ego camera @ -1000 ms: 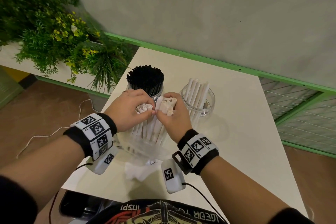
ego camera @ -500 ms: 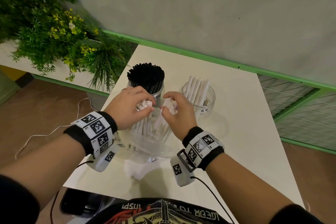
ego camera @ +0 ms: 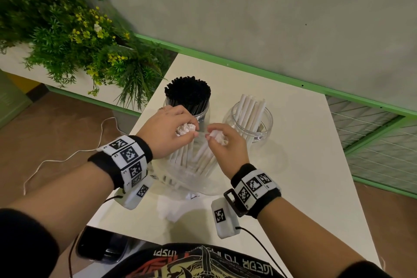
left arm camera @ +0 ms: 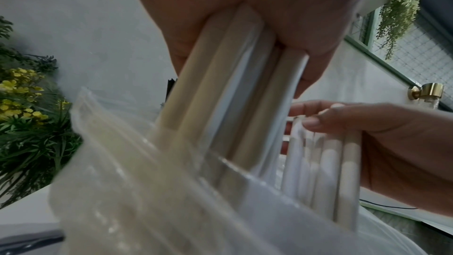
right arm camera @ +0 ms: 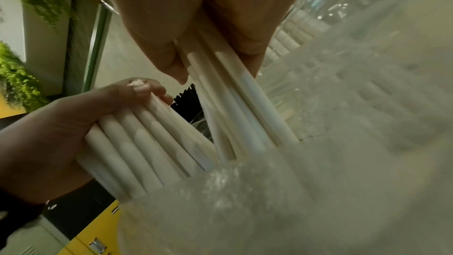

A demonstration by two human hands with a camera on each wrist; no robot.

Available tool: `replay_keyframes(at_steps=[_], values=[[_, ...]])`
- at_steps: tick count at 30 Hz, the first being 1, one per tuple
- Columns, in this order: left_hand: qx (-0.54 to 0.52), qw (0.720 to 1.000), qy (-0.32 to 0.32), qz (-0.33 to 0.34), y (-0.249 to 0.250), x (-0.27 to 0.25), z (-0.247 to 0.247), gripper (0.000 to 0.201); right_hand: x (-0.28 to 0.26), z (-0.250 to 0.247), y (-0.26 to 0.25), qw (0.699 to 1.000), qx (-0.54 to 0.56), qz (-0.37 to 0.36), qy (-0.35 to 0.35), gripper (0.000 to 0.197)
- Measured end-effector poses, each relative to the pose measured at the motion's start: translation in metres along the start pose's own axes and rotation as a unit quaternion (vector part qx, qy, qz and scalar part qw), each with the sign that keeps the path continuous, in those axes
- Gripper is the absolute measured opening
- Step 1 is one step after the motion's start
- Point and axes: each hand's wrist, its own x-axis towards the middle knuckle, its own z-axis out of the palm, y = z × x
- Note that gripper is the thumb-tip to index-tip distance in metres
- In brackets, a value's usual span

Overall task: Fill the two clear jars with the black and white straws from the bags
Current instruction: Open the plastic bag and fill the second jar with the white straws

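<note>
Landmark: a clear plastic bag (ego camera: pixel 191 174) stands on the white table (ego camera: pixel 304 165), its mouth upward, in front of the person.
Left hand: the left hand (ego camera: pixel 167 131) is above the bag's left side, fingers curled round a bundle of white straws (ego camera: pixel 186 130) whose lower ends are inside the bag.
Right hand: the right hand (ego camera: pixel 228 144) is above the bag's right side, pinching a smaller bunch of white straws (ego camera: pixel 216 139) that also run down into the bag.
Between the hands: the two bundles splay apart in a V from the bag's mouth; the hands are near each other, not touching.
Black jar: beyond the bag, to its left, a clear jar packed with black straws (ego camera: pixel 188 93), just behind the left hand.
White jar: beyond the bag, to its right, a clear jar (ego camera: pixel 250 122) partly filled with leaning white straws.
Bag detail: blurred in the wrist views, so its contents' number is unclear.
</note>
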Motion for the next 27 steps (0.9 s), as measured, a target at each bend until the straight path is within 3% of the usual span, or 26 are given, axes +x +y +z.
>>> replay_keyframes(at_steps=[7,14,21,27], values=[[-0.001,1.0,-0.001,-0.007,0.0,0.001,0.002,0.025,-0.006,-0.01,0.01,1.0,0.021,0.015,-0.003,0.018],[-0.006,1.0,0.0,-0.015,0.001,0.006,0.005,0.025,0.029,-0.055,-0.043,0.998,0.07,-0.006,0.001,0.014],[-0.002,1.0,0.001,-0.017,0.002,0.008,0.005,0.036,0.061,-0.12,-0.098,0.991,0.093,-0.071,0.072,0.021],[-0.009,1.0,0.004,-0.017,0.002,0.007,0.006,0.025,0.082,-0.153,-0.122,0.975,0.051,-0.139,0.166,0.021]])
